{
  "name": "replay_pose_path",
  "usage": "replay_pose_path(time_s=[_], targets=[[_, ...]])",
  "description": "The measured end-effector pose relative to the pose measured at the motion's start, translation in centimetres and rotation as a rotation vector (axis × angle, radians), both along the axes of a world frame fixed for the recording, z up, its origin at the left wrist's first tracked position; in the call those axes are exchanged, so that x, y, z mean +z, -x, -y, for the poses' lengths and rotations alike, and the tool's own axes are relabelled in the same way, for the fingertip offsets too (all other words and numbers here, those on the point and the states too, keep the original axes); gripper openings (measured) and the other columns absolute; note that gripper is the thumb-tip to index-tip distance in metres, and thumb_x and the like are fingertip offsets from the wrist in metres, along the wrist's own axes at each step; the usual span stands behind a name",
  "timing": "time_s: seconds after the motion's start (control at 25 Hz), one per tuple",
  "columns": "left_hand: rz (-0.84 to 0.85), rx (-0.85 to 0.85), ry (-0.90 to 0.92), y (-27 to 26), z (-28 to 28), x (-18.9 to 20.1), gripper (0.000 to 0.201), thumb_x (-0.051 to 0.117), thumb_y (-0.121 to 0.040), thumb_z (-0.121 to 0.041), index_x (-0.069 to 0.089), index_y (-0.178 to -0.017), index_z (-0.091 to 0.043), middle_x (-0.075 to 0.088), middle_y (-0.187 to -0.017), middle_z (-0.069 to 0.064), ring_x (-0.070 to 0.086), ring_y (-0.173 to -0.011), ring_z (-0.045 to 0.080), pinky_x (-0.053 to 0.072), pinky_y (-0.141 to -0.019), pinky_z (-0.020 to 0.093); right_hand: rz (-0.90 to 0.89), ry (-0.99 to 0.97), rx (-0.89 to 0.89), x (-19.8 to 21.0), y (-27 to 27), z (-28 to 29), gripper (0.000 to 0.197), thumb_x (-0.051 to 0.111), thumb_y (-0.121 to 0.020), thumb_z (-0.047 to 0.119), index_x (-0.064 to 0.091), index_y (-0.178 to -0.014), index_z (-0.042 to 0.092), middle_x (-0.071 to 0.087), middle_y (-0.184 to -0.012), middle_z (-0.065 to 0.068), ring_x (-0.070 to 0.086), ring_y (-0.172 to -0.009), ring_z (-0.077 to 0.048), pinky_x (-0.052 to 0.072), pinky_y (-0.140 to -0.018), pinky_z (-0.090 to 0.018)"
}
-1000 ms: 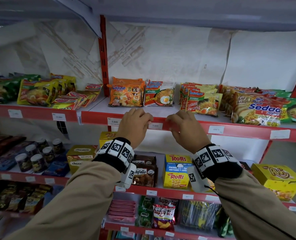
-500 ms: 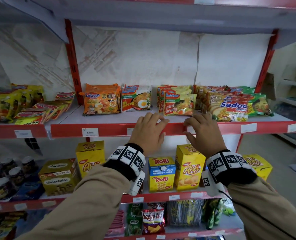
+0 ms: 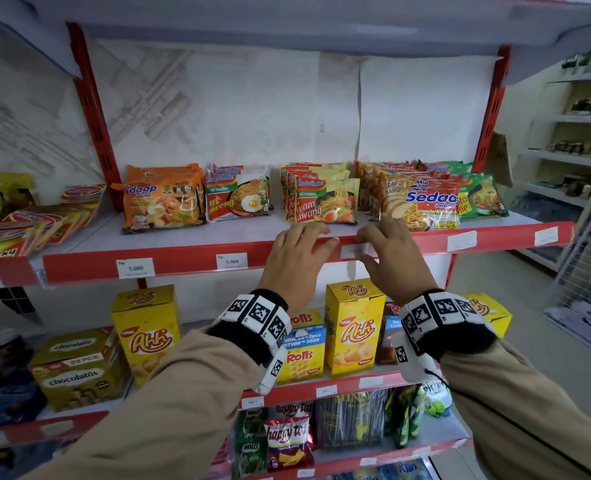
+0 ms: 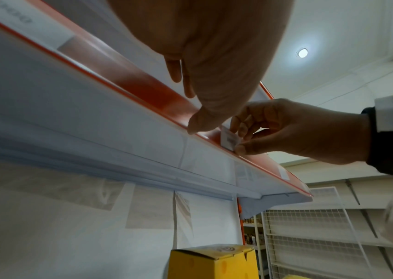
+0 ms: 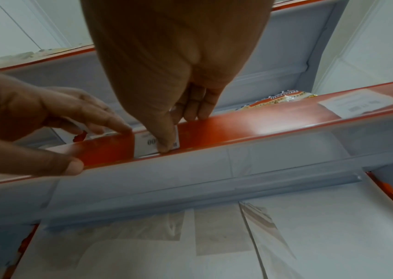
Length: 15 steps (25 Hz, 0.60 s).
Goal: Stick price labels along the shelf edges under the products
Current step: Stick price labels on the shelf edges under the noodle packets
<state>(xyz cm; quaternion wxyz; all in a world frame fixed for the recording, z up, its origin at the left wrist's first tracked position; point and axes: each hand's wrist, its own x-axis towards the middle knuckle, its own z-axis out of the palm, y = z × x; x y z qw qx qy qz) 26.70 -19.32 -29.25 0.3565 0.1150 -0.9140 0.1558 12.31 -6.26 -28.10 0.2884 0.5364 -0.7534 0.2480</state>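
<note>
A white price label (image 3: 354, 251) lies against the red shelf edge (image 3: 190, 263) under the yellow Ayam Bawang noodle packets (image 3: 325, 202). My right hand (image 3: 365, 245) pinches the label (image 5: 147, 142), thumb on its face and fingers behind the top of the strip. In the left wrist view the label (image 4: 229, 139) stands between that thumb and fingers. My left hand (image 3: 316, 239) grips the shelf edge just left of it, fingers (image 5: 116, 126) over the top and thumb (image 5: 71, 166) under the lower rim.
Two "5.000" labels (image 3: 135, 267) (image 3: 232, 261) sit further left on the same edge, two more labels (image 3: 462, 241) further right. Yellow snack boxes (image 3: 354, 327) stand on the shelf below my wrists. A white wire rack (image 3: 585, 271) stands at the right.
Both hands have slid rightward along the red shelf edge, from under the Mi goreng packet to under the Ayam Bawang packets. The label now shows between them.
</note>
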Motion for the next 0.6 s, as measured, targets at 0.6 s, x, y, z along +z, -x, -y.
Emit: replay_pose_path(time_s=[0.6], targets=[[-0.083,0.034,-0.303,2.6,-2.0,1.5,0.016,0.071,-0.082,-0.018,0.062,-0.094,-0.017,0.050,-0.093,0.001,0.044,-0.092,0.022,0.037,-0.073,0.030,0.194,-0.084,0.162,1.5,1.7,0.5,0.015,0.065,-0.086,0.023,0.070,-0.097,0.016,0.059,-0.103,-0.007,0.048,-0.102,-0.029,0.040,-0.086,-0.041]])
